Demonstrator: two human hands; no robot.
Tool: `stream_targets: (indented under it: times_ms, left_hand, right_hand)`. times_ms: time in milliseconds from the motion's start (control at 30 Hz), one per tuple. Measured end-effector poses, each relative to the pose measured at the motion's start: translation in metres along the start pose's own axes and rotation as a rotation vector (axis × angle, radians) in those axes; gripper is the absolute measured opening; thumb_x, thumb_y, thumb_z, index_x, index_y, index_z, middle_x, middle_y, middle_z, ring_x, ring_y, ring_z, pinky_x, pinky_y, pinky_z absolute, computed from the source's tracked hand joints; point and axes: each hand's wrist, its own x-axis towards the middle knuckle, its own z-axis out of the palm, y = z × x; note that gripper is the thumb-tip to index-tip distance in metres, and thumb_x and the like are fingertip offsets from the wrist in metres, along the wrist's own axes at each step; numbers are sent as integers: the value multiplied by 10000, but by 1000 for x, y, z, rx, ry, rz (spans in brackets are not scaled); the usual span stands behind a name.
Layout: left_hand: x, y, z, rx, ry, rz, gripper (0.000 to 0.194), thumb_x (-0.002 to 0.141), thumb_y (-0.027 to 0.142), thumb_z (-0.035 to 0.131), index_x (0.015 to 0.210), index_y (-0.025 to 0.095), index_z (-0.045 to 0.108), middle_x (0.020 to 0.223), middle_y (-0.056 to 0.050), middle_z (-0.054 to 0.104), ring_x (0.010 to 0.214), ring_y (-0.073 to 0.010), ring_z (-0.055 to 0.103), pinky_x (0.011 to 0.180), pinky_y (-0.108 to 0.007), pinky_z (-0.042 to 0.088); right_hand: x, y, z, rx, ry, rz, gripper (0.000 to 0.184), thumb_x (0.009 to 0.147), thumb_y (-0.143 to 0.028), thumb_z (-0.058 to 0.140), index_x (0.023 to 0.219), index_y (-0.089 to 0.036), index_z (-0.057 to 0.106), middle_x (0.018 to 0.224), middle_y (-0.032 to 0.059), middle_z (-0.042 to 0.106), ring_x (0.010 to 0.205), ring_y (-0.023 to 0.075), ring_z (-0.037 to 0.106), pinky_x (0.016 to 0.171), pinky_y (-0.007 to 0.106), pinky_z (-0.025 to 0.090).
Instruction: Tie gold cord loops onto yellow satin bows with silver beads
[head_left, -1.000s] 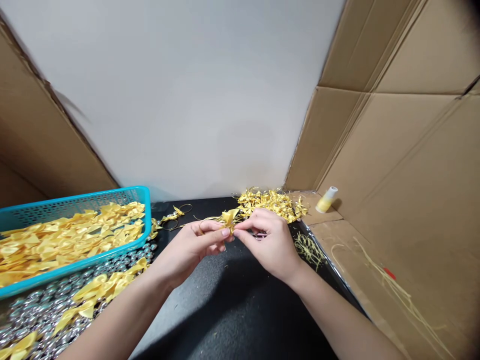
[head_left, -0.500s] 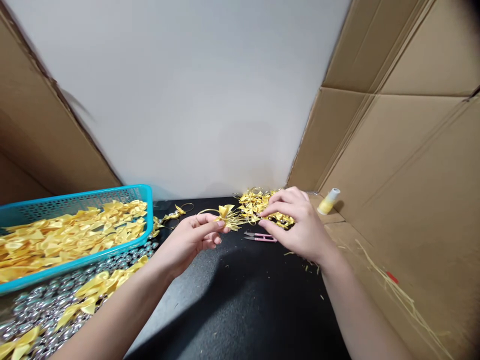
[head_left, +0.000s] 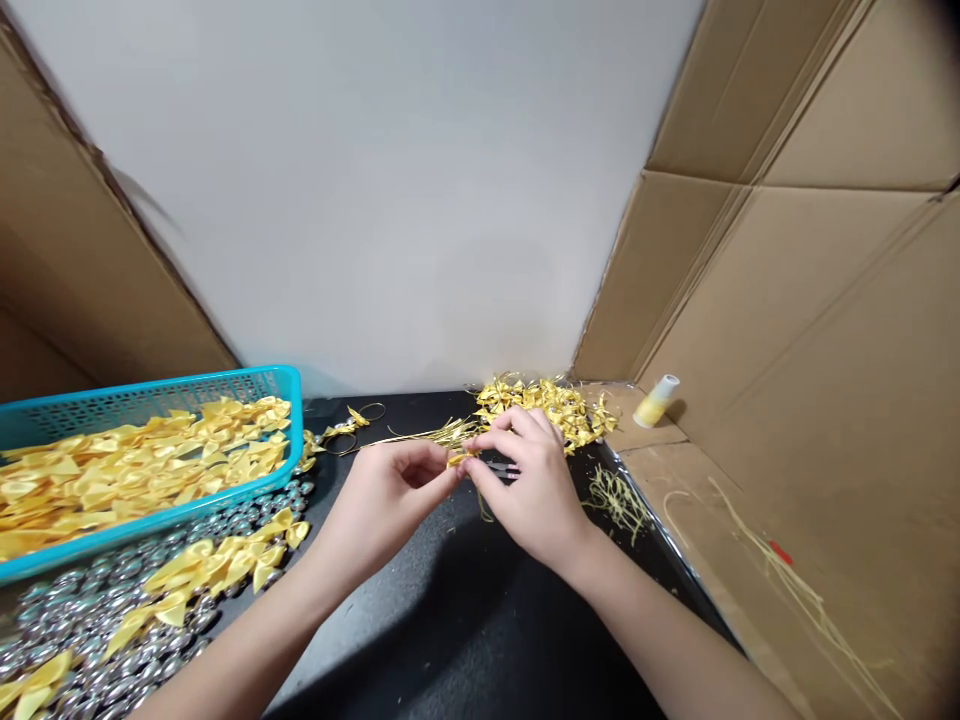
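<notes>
My left hand [head_left: 401, 490] pinches a small yellow ribbon bow [head_left: 457, 459], mostly hidden by my fingers. From the other side, my right hand [head_left: 529, 485] meets it, thumb and forefinger closed at the bow's right edge. A thin yellow cord [head_left: 484, 508] dangles just below these fingertips. Behind my right fingers lie thread snips [head_left: 501, 467], partly covered. Gold cord strands [head_left: 427, 436] lie beyond my hands, next to a heap of finished-looking bows with loops [head_left: 570, 405].
A turquoise basket [head_left: 295, 420] of yellow bows stands at left. In front of it spread silvery beads [head_left: 161, 640] with loose bows [head_left: 217, 565]. Cord scraps [head_left: 619, 500] lie at right, near a thread spool [head_left: 655, 402] on cardboard. Cardboard walls [head_left: 810, 330] flank the black table [head_left: 465, 630].
My right hand first drew away right from the bow, uncovering the snips, then came back to it. My left hand has turned over the bow, which now shows less.
</notes>
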Motion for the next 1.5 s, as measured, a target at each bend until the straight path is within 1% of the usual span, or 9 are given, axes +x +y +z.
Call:
stream_targets:
  times_ms: [100, 333, 467, 633, 800, 933, 1133, 1333, 1500]
  left_hand:
    - [1, 0, -3, -9, -31, -2, 235, 765, 396, 698, 697, 174, 729, 650, -33, 679, 627, -169, 573, 565, -228, 415]
    - [5, 2, -8, -182, -121, -85, 251, 767, 416, 699, 669, 185, 704, 599, -8, 620, 552, -130, 515, 540, -216, 406]
    - [5, 1, -8, -242, -145, -83, 283, 783, 422, 676, 632, 183, 669, 541, 13, 562, 542, -124, 491, 562, -221, 409]
    - [5, 1, -7, -273, -128, -75, 284, 794, 412, 655, 623, 185, 658, 526, 17, 555, 542, -120, 478, 572, -221, 400]
    - [4, 5, -7, -291, -145, -99, 243, 732, 400, 736, 645, 188, 656, 548, 27, 546, 570, -121, 486, 577, -216, 403]
    - [3, 6, -6, -252, -121, -91, 272, 736, 433, 730, 669, 177, 668, 578, 19, 565, 571, -118, 484, 562, -213, 388]
    - [1, 7, -5, -233, -96, -62, 247, 746, 411, 723, 696, 172, 684, 626, 2, 615, 591, -122, 513, 562, -209, 400]
    - [-2, 2, 0, -103, -3, 60, 244, 790, 391, 650, 694, 167, 644, 625, 7, 587, 597, -127, 504, 552, -219, 401]
    - [-5, -2, 5, 75, 104, 115, 223, 776, 354, 610, 656, 166, 602, 583, 12, 560, 557, -124, 484, 528, -227, 383]
  right_hand:
    - [2, 2, -1, 146, -5, 49, 90, 804, -163, 702, 752, -236, 703, 827, 11, 602, 882, 200, 556, 817, 377, 423]
    - [5, 4, -5, 376, 8, 79, 80, 833, -184, 685, 775, -239, 684, 854, 4, 590, 876, 179, 570, 822, 350, 460]
    - [4, 2, -5, 383, -32, 112, 83, 819, -183, 695, 779, -256, 704, 870, 4, 596, 906, 189, 579, 854, 373, 473]
    - [4, 1, -5, 371, -39, 118, 81, 807, -177, 704, 779, -252, 717, 861, 6, 595, 914, 189, 583, 849, 370, 472]
    - [4, 0, -6, 362, -32, 123, 80, 801, -173, 710, 764, -244, 715, 861, 7, 596, 925, 190, 581, 836, 359, 472]
    - [4, 0, -6, 374, -28, 114, 93, 799, -161, 715, 766, -247, 725, 838, 5, 590, 888, 184, 580, 813, 352, 475]
    - [5, 3, -5, 424, -6, 80, 96, 789, -148, 737, 753, -237, 735, 783, -6, 583, 804, 161, 570, 752, 318, 464]
    - [4, 4, -3, 436, -12, 67, 74, 772, -150, 760, 741, -214, 740, 743, -19, 557, 762, 145, 552, 721, 303, 442]
    - [2, 3, -2, 383, -3, 32, 78, 783, -148, 748, 741, -212, 735, 769, -8, 576, 807, 162, 548, 757, 330, 435]
